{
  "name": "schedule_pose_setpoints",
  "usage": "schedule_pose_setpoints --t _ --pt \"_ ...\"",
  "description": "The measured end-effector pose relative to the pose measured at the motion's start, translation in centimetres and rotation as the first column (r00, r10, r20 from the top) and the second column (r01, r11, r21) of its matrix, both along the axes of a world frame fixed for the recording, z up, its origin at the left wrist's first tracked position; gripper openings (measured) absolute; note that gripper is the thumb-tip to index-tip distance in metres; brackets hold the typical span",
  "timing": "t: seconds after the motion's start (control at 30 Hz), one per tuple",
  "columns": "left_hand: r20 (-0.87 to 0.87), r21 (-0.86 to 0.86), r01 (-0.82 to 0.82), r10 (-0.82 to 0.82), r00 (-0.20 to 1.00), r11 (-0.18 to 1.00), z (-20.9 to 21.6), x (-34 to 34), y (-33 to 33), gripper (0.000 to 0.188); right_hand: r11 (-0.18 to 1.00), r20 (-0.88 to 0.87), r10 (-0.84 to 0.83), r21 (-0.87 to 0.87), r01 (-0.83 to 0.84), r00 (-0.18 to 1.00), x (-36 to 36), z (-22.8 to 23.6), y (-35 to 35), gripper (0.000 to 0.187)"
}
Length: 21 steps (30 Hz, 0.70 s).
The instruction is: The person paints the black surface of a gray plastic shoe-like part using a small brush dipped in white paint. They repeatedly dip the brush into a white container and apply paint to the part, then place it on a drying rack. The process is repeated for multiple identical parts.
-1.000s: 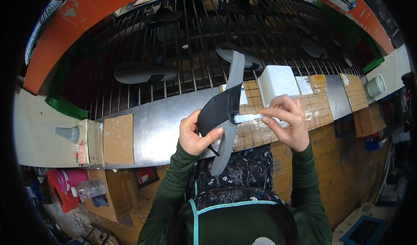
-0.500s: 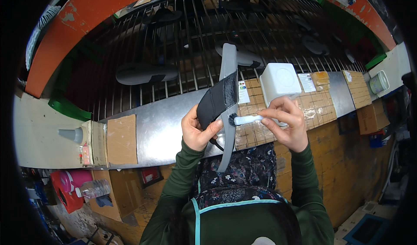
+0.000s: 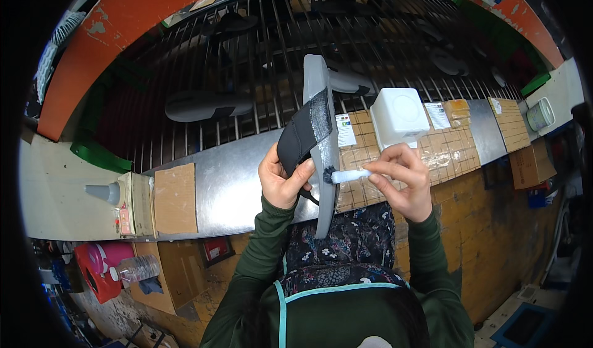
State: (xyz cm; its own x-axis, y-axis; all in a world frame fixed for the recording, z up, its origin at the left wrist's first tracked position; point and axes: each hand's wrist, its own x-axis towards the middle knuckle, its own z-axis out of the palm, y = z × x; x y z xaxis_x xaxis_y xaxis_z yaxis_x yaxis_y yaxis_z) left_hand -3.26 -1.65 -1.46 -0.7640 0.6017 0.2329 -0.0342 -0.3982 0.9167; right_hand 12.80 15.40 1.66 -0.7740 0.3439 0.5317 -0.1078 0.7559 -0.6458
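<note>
My left hand (image 3: 281, 181) is closed round a sandal with a grey sole and a wide black strap (image 3: 302, 132), tilted up on edge above the bench. A glossy, wet-looking band runs along the strap where it meets the sole. Between the fingertips of my right hand (image 3: 404, 184) is a small brush (image 3: 351, 176) with a pale handle. Its dark bristles touch the sole's side just below the strap. Beyond my right hand stands a white square plastic container (image 3: 400, 114) on the cardboard-covered bench.
Behind the bench runs a rack of metal bars (image 3: 272, 101) carrying more sandals, one grey sandal (image 3: 197, 105) at left. Cardboard (image 3: 175, 198) and a grey cone (image 3: 106, 192) lie left. A yellowish block (image 3: 458, 111) sits right. Below left are a clear bottle (image 3: 137, 268) and cardboard box (image 3: 176, 274).
The sandal has turned a little in my left hand, its top end shifting left and more of the glossy band showing. The brush has moved slightly down and left along the sole.
</note>
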Motion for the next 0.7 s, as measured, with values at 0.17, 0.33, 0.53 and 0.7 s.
schedule_pose_setpoints --t 0.17,0.33,0.53,0.7 --pt "0.007 0.013 -0.035 0.035 0.999 0.999 0.0 0.1 0.3 0.028 1.0 -0.024 0.004 0.012 -0.003 1.0 0.3 -0.2 -0.6 0.021" --pt "0.045 0.03 -0.056 0.055 0.997 0.998 0.1 0.1 0.4 0.029 0.999 -0.047 0.051 -0.002 -0.051 0.998 0.9 -0.7 -0.9 0.021" --pt "0.051 0.209 0.112 -0.125 0.991 0.972 -0.6 0.4 0.5 0.059 0.921 -0.163 0.017 -0.381 -0.079 0.986 -1.9 -1.1 0.3 0.018" --pt "0.029 0.203 0.116 -0.124 0.992 0.972 -1.7 -0.2 -0.6 0.074 0.882 -0.075 0.105 -0.453 -0.128 0.992 -3.0 -1.4 -0.4 0.018"
